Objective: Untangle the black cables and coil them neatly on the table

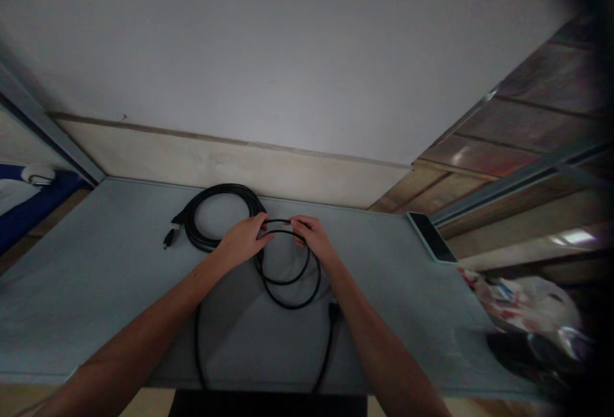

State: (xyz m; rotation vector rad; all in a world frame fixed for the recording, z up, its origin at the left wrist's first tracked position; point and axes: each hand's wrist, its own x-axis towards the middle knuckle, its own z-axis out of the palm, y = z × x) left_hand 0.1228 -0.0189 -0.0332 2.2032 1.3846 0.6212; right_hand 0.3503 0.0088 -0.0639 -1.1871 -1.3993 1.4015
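Observation:
A thin black cable is bent into loose loops between my hands over the middle of the table. My left hand pinches the left side of these loops, its thumb and fingers closed on the cable. On the right side, my right hand grips the same loops with its fingertips. Behind my left hand lies a coiled black cable, with a connector plug sticking out at its left. Near my right forearm a black connector rests on the table, its cord running over the front edge.
The grey table meets a pale wall at the back. A phone lies at the far right edge. Plastic bags and a dark object are at the right. A blue surface shows beyond the left side.

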